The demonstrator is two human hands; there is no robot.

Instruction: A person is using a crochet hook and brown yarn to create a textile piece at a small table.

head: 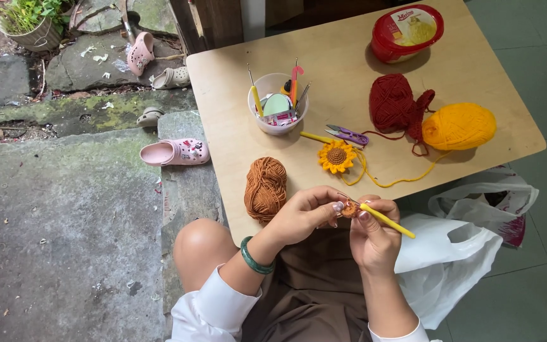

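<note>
The left hand (304, 212) pinches a small brown crochet piece (349, 209) between thumb and fingertips, just past the near edge of the desk (235, 145), above the person's lap. The right hand (373, 237) is closed around a yellow crochet hook (387, 220), whose tip meets the crochet piece; the handle points out to the right. A green bangle (254, 258) sits on the left wrist.

On the desk, a brown ball of yarn (265, 188) lies at the near edge, just beyond the left hand. A crocheted sunflower (337, 156) lies near the middle, with a yellow strand (400, 180) running from it toward the yellow ball of yarn (459, 126) by the right edge. A dark red ball of yarn (392, 104) touches the yellow one on its left. Small purple scissors (347, 134) lie just beyond the sunflower. A clear cup (278, 104) holding hooks and tools stands toward the left edge. A red tub (407, 31) with a lid sits at the far edge.

A white plastic bag (451, 253) lies on the floor beside the right hand. Pink clogs (176, 152) rest on the stone paving to the left of the desk.
</note>
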